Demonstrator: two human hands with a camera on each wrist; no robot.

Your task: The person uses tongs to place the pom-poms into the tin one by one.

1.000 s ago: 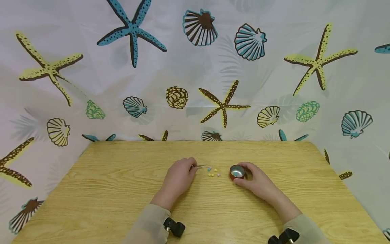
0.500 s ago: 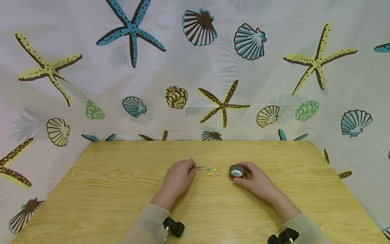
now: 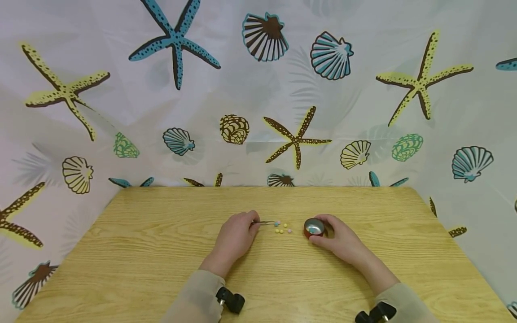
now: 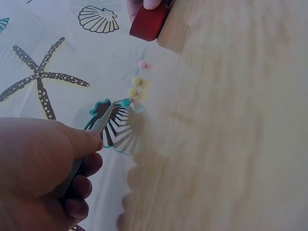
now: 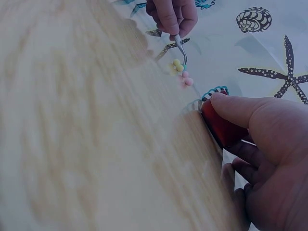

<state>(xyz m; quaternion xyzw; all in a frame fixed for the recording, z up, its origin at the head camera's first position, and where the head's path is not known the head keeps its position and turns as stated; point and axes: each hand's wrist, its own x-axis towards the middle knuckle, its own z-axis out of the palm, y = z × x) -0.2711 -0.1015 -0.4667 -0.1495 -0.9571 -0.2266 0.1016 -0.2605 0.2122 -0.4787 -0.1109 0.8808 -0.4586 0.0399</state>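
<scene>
My left hand (image 3: 237, 237) pinches a pair of bent-tip metal tweezers (image 4: 102, 122) between thumb and fingers. The tweezers' tips are at a small blue bead (image 4: 126, 103), closed together around it in the left wrist view. Close by on the table lie several yellow beads (image 3: 279, 231) and pink beads (image 3: 289, 231). My right hand (image 3: 338, 237) grips a small round red tin (image 3: 313, 228) with a silvery inside, thumb and fingers curled round its wall. A bit of blue shows inside the tin in the head view. The tin stands right of the beads, tilted slightly.
A wooden table (image 3: 161, 251) stretches beneath both hands. Behind it and at both sides hangs a white cloth (image 3: 226, 89) printed with starfish and shells. Both sleeves (image 3: 198, 291) carry black wrist-camera mounts (image 3: 231, 300).
The tweezers' tips have come down to the blue bead and drawn together; earlier they stood apart. The right hand and the tin have stayed in place.
</scene>
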